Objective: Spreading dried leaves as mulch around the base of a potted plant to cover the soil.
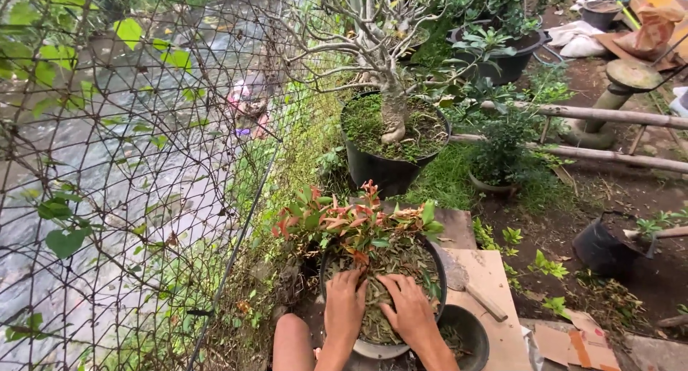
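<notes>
black pot (438, 281) sits right beside the wire fence (143, 199) | left hand (345, 306) and right hand (408, 308) lie flat, fingers spread, pressing dry leaves (383, 267) inside it | red-green plant (351, 224) grows at its far edge

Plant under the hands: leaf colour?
Mixed: red-orange young leaves among green ones, growing in a black pot. Head view, the only one.

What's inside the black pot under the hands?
The black pot holds a red-green leafy plant and dry leaf mulch. Left hand and right hand cover the mulch; soil beneath is hidden.
</notes>
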